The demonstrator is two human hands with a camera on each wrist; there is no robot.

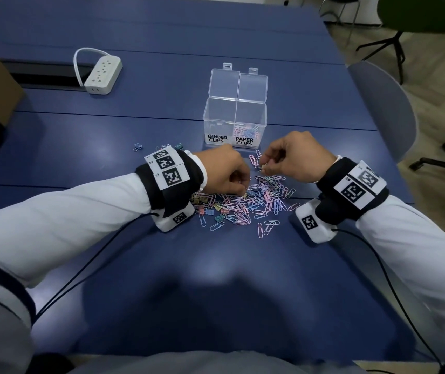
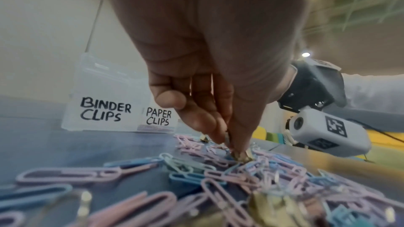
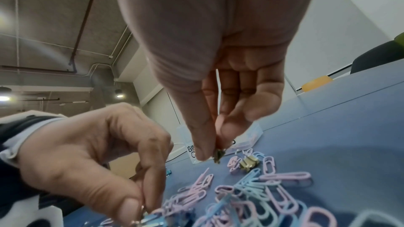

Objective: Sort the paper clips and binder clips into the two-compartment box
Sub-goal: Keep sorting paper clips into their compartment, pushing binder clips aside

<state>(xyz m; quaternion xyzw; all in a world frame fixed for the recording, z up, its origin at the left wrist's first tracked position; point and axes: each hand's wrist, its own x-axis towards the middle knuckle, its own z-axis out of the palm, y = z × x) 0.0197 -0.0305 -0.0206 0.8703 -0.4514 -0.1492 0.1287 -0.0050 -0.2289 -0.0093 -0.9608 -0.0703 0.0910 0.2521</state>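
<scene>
A clear two-compartment box [image 1: 216, 114] stands open beyond my hands, labelled BINDER CLIPS on the left and PAPER CLIPS on the right. Pastel paper clips lie in its right compartment. A pile of pink and blue paper clips [image 1: 259, 201] mixed with small binder clips [image 1: 210, 210] covers the blue table in front of it. My left hand [image 1: 244, 191] reaches down into the pile and pinches a gold-looking binder clip [image 2: 240, 156]. My right hand [image 1: 262, 166] hovers just above the pile's far edge, thumb and finger pinching a small dark binder clip [image 3: 218, 156].
A few loose binder clips [image 1: 137, 147] lie left of the box. A white power strip [image 1: 102, 74] sits at the far left by a cable slot [image 1: 43, 74]. A grey chair [image 1: 383, 103] stands off the table's right edge. Wrist cables trail over the near table.
</scene>
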